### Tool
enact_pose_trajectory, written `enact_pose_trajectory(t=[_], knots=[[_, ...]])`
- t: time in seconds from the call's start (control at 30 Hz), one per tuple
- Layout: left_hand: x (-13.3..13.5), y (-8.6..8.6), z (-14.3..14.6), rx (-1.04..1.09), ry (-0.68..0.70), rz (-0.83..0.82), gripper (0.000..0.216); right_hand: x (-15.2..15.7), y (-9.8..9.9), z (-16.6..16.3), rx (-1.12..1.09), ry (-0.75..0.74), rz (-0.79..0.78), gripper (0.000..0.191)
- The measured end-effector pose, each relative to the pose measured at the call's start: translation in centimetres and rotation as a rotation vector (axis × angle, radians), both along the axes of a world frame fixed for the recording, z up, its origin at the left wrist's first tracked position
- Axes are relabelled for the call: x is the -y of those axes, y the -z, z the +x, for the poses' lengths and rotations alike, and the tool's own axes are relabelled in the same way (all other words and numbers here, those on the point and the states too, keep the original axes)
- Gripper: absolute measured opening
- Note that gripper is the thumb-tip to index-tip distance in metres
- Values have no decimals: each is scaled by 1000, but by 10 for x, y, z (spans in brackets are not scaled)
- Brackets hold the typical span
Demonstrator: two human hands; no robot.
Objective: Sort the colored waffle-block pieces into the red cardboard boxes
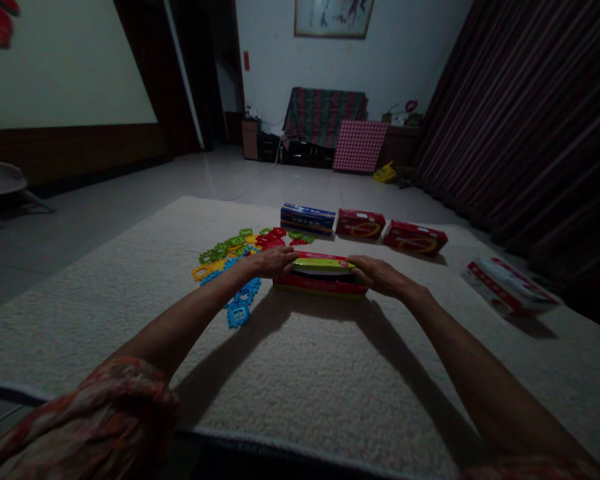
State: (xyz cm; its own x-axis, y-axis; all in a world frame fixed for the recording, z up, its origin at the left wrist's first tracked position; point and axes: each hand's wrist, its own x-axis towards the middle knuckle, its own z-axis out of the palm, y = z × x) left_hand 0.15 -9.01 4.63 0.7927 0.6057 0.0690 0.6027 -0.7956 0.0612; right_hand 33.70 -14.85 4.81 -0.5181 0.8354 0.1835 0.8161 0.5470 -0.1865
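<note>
A red cardboard box point(320, 285) with a yellow-green lid flap point(321, 263) rests on the pale textured cover in front of me. The flap is partly raised, and a dark gap shows beneath it. My left hand point(276, 261) grips the flap at its left end, fingers bent over the edge. At the right end my right hand point(377, 274) holds the same flap. Just left of the box lie interlocking plastic pieces, among them blue ones point(239, 313), yellow ones point(207, 270), green ones point(225, 248) and red ones point(273, 238).
Behind the box stand a blue box point(307, 220) and two red boxes point(361, 225) point(415, 239) in a row. A white and red package point(511, 287) lies to the right. The cover's far edge meets a tiled floor point(200, 173); a chair point(3, 180) stands at left.
</note>
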Motion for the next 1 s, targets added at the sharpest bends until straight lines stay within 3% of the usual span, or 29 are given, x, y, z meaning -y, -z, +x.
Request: enact_pose_trajectory(t=[0.2,0.43,0.53,0.63,0.7,0.83,1.0], knots=[[-5,-5,-8,238,-138,-69,43,-9,0,7,-294,109,137,36],[-30,6,7,755,-490,-34,48,-44,13,-5,-693,398,385,36],[-44,11,16,846,-565,5,44,-51,13,-10,-711,393,605,34],[-55,13,24,880,-615,23,44,-47,13,-13,-577,352,819,28],[-60,14,27,884,-636,27,43,-42,16,-13,-454,322,818,23],[-63,16,31,889,-653,34,40,-35,24,-13,-273,257,636,20],[-64,17,32,812,-683,-4,39,-32,32,-12,-180,301,440,27]])
